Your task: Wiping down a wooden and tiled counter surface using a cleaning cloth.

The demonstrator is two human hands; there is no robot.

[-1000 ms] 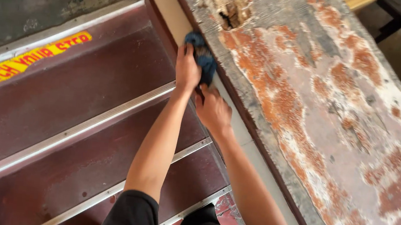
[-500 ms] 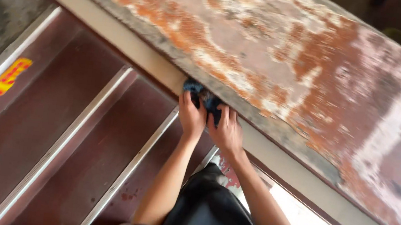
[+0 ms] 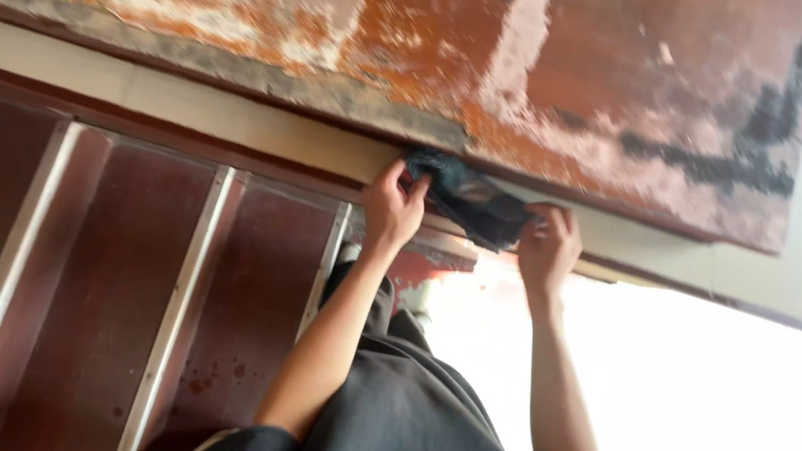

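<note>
A worn slab (image 3: 541, 60) fills the top of the view, its red-brown paint flaked to pale patches and marked with black smears near the right end. Its grey, rough lower edge (image 3: 238, 64) runs slightly downhill to the right, with a cream strip (image 3: 183, 105) just beneath it. Below, on the left, lie dark red steps (image 3: 90, 301) edged with metal strips (image 3: 176, 301). The lower right is washed out by bright light, so nothing can be told there.

A dark cloth (image 3: 469, 201) is bunched against the slab's lower edge, between the two hands. The left hand (image 3: 391, 209) grips its left end, fingers (image 3: 417, 189) curled and pinching the fabric. The right hand (image 3: 547, 247) holds the right end, fingers folded over the cloth; how tightly cannot be told. Both bare forearms reach up from the bottom of the frame, well apart at the elbows.

A dark grey garment (image 3: 408, 428) covers the body between the arms and hides part of the steps. A reddish patch (image 3: 432, 264) shows just under the cloth, partly hidden by the left wrist.
</note>
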